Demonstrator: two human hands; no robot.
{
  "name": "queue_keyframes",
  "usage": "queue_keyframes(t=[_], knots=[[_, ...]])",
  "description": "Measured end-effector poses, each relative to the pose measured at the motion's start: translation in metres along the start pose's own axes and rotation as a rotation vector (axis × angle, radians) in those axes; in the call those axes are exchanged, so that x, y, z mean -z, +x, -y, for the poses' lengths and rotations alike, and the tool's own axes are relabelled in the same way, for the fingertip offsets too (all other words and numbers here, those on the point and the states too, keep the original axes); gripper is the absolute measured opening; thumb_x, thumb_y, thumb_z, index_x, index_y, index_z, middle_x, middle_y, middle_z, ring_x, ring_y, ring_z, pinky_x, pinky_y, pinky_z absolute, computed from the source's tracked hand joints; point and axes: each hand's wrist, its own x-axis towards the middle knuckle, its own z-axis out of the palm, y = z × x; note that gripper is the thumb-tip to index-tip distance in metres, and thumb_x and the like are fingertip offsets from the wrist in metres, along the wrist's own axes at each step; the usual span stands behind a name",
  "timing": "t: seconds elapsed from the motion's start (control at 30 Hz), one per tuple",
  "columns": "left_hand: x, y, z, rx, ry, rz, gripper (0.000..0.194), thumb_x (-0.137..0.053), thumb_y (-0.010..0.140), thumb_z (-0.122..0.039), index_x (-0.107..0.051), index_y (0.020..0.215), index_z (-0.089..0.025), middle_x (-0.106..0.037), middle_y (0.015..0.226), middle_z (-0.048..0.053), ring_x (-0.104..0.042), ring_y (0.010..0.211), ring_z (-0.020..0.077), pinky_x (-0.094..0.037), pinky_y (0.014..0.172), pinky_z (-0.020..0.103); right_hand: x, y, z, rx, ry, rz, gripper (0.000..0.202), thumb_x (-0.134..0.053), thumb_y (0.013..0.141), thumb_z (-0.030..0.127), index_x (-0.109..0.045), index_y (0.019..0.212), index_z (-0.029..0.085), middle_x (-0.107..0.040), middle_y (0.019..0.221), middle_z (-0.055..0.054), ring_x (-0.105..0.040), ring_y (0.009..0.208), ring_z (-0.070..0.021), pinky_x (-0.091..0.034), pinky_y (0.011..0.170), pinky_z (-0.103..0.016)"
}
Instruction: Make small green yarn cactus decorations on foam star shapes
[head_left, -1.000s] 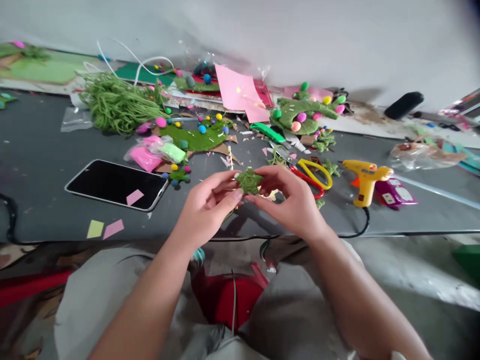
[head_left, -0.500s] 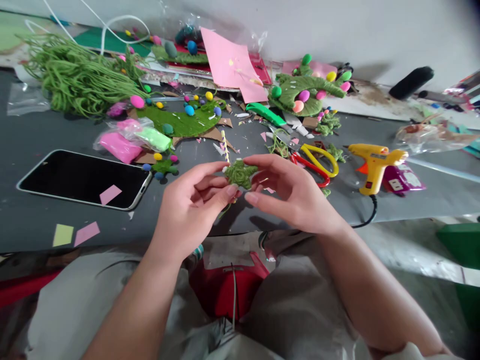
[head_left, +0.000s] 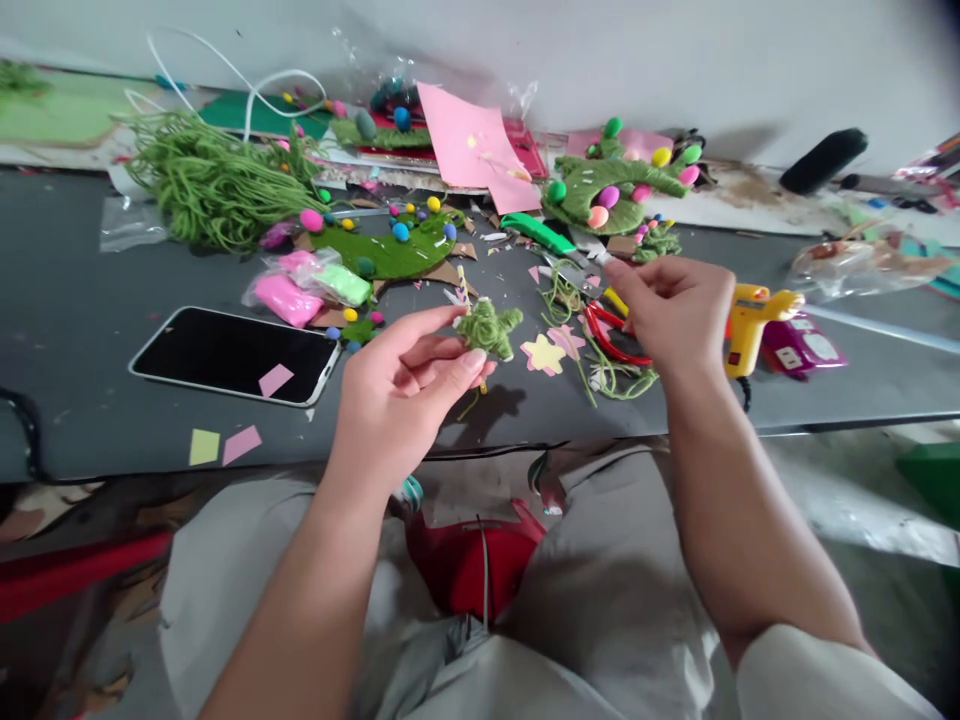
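Note:
My left hand [head_left: 401, 395] pinches a small star wrapped in green yarn [head_left: 489, 328], thumb on its lower left side. A thin striped stick [head_left: 463, 285] shows just behind the star. To the right, my right hand [head_left: 675, 305] is above the scissors, fingers drawn together; what they hold, if anything, I cannot make out. The scissors show a red handle loop [head_left: 606, 338], while the hand partly hides the yellow one. Between the hands lie a yellow paper star [head_left: 543, 354] and loose green yarn [head_left: 626, 382].
A yellow glue gun [head_left: 750, 330] stands right of my right hand. A phone [head_left: 232, 355] lies on the left, below a heap of green yarn [head_left: 217, 180]. Behind are a green cutter [head_left: 536, 233], a green felt crescent [head_left: 382, 250] and a yarn-wrapped wreath [head_left: 577, 195].
My right hand has left the star and moved right, over the scissors. My left hand keeps the star, which is now tilted differently. The view has shifted slightly.

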Motion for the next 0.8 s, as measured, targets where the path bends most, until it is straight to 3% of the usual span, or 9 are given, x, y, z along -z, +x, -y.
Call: queue_keyframes(t=[0.07, 0.13, 0.17, 0.23, 0.37, 0.53, 0.8], knots=[[-0.001, -0.001, -0.003, -0.015, 0.024, -0.012, 0.042, -0.087, 0.080, -0.023, -0.076, 0.121, -0.019, -0.081, 0.097, 0.004, -0.081, 0.086, 0.0214, -0.070, 0.083, 0.031, -0.001, -0.008, 0.009, 0.083, 0.040, 0.181, 0.037, -0.073, 0.091, 0.053, -0.076, 0.072, 0.022, -0.069, 0.064, -0.003, -0.067, 0.065, -0.0175, -0.057, 0.063, -0.033], [-0.003, 0.000, -0.005, -0.032, 0.073, -0.022, 0.043, -0.088, 0.080, -0.025, -0.076, 0.121, -0.019, -0.081, 0.095, 0.004, -0.081, 0.085, 0.0211, -0.070, 0.083, 0.032, -0.006, -0.019, 0.019, 0.096, 0.254, 0.445, 0.035, -0.065, 0.097, 0.055, -0.080, 0.106, 0.025, -0.078, 0.107, -0.006, -0.072, 0.103, -0.0217, -0.060, 0.086, -0.036], [-0.004, 0.000, -0.006, -0.043, 0.106, -0.024, 0.043, -0.087, 0.080, -0.026, -0.076, 0.120, -0.019, -0.081, 0.095, 0.004, -0.080, 0.085, 0.0209, -0.070, 0.082, 0.032, -0.010, -0.025, 0.024, 0.040, 0.391, 0.555, 0.040, -0.060, 0.100, 0.056, -0.076, 0.122, 0.026, -0.076, 0.120, -0.006, -0.071, 0.110, -0.0214, -0.060, 0.089, -0.036], [-0.006, 0.002, -0.006, -0.064, 0.175, -0.016, 0.041, -0.086, 0.081, -0.028, -0.076, 0.120, -0.020, -0.081, 0.095, 0.003, -0.079, 0.086, 0.0205, -0.069, 0.081, 0.030, -0.019, -0.036, 0.031, -0.105, 0.635, 0.664, 0.045, -0.059, 0.100, 0.057, -0.071, 0.130, 0.026, -0.076, 0.114, -0.005, -0.073, 0.098, -0.0191, -0.061, 0.079, -0.032], [-0.010, 0.005, -0.002, -0.053, 0.251, 0.049, 0.039, -0.081, 0.085, -0.031, -0.075, 0.122, -0.021, -0.081, 0.098, 0.005, -0.078, 0.088, 0.0214, -0.067, 0.080, 0.031, -0.031, -0.048, 0.037, -0.171, 0.726, 0.632, 0.036, -0.076, 0.091, 0.050, -0.076, 0.111, 0.021, -0.073, 0.085, -0.001, -0.067, 0.074, -0.0124, -0.056, 0.066, -0.024], [-0.014, 0.009, 0.003, -0.042, 0.254, 0.081, 0.038, -0.081, 0.085, -0.030, -0.075, 0.121, -0.022, -0.080, 0.094, 0.005, -0.078, 0.084, 0.0224, -0.066, 0.077, 0.033, -0.032, -0.048, 0.039, -0.191, 0.693, 0.560, 0.040, -0.088, 0.077, 0.049, -0.075, 0.099, 0.019, -0.074, 0.084, -0.001, -0.064, 0.069, -0.0118, -0.056, 0.065, -0.025], [-0.016, 0.009, 0.004, -0.049, 0.280, 0.079, 0.038, -0.080, 0.085, -0.031, -0.075, 0.121, -0.022, -0.080, 0.095, 0.005, -0.078, 0.083, 0.0210, -0.066, 0.076, 0.031, -0.033, -0.048, 0.041, -0.177, 0.690, 0.545, 0.035, -0.092, 0.073, 0.043, -0.073, 0.090, 0.018, -0.071, 0.076, 0.001, -0.061, 0.065, -0.0104, -0.051, 0.060, -0.023]])
